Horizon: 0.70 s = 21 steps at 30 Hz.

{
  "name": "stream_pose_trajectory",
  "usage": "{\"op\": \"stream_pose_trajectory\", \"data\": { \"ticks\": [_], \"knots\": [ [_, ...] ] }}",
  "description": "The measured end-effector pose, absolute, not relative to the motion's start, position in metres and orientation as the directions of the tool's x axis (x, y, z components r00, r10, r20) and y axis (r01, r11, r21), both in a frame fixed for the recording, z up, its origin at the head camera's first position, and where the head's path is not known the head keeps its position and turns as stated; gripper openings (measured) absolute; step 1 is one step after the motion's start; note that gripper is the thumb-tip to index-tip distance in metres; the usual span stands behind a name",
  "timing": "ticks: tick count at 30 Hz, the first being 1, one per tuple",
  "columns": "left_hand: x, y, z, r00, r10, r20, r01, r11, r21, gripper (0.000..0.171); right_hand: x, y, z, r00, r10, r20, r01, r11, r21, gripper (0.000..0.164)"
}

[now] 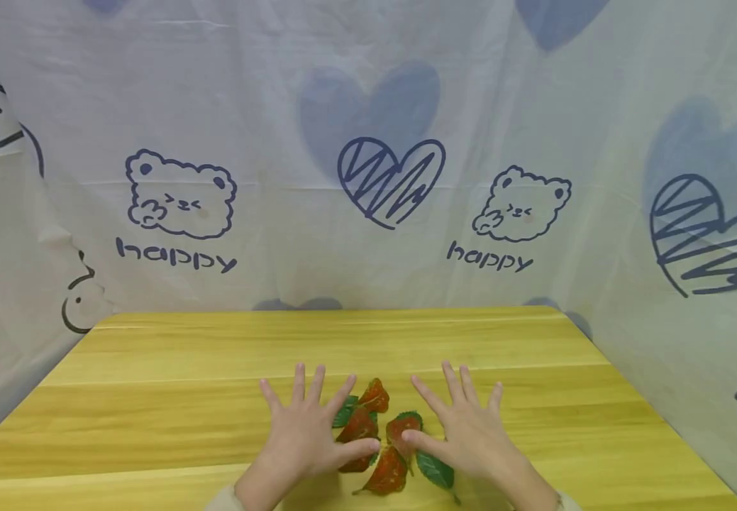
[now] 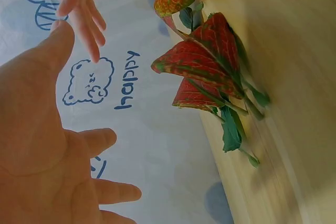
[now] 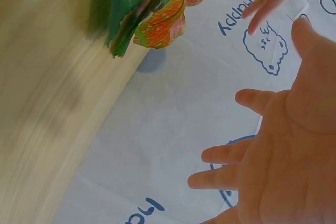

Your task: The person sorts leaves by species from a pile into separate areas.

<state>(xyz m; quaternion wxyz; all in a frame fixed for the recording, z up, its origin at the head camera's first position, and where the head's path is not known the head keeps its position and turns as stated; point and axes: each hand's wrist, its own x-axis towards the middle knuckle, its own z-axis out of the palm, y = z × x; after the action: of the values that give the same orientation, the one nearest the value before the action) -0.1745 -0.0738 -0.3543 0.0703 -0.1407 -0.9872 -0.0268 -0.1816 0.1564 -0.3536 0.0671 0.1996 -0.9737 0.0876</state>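
Several red and green leaves lie in a loose cluster on the wooden table, among them a red leaf (image 1: 389, 471) in front and a dark green leaf (image 1: 435, 468) at the right. My left hand (image 1: 307, 433) is spread palm down at the cluster's left side, its thumb overlapping a red leaf in the head view. On the other side my right hand (image 1: 473, 434) is spread too, its thumb over another red leaf (image 1: 404, 429). Both wrist views show bare palms raised above the table, fingers straight. Red leaves (image 2: 215, 51) with short stems stand up from the tabletop in the left wrist view.
The yellow wooden table (image 1: 170, 397) reaches back to a white cloth (image 1: 279, 106) printed with blue hearts, bear faces and the word happy. The cloth also hangs along the left and right sides of the table.
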Motion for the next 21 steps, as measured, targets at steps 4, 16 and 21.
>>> {"op": "stream_pose_trajectory", "data": {
  "ticks": [4, 16, 21],
  "knots": [
    [-0.176, -0.073, -0.355, -0.953, 0.270, 0.140, 0.279, 0.959, 0.047, 0.088, -0.182, 0.158, -0.354, -0.914, -0.364, 0.177, -0.393, 0.903, -0.176, 0.067],
    [-0.180, -0.073, -0.359, -0.940, 0.289, 0.184, 0.313, 0.942, 0.119, 0.087, -0.188, 0.173, -0.360, -0.902, -0.421, 0.095, -0.417, 0.796, -0.439, 0.065],
    [-0.182, -0.072, -0.360, -0.929, 0.303, 0.211, 0.337, 0.929, 0.151, 0.088, -0.193, 0.183, -0.364, -0.881, -0.464, 0.092, -0.429, 0.703, -0.567, 0.057]
  ]
}}
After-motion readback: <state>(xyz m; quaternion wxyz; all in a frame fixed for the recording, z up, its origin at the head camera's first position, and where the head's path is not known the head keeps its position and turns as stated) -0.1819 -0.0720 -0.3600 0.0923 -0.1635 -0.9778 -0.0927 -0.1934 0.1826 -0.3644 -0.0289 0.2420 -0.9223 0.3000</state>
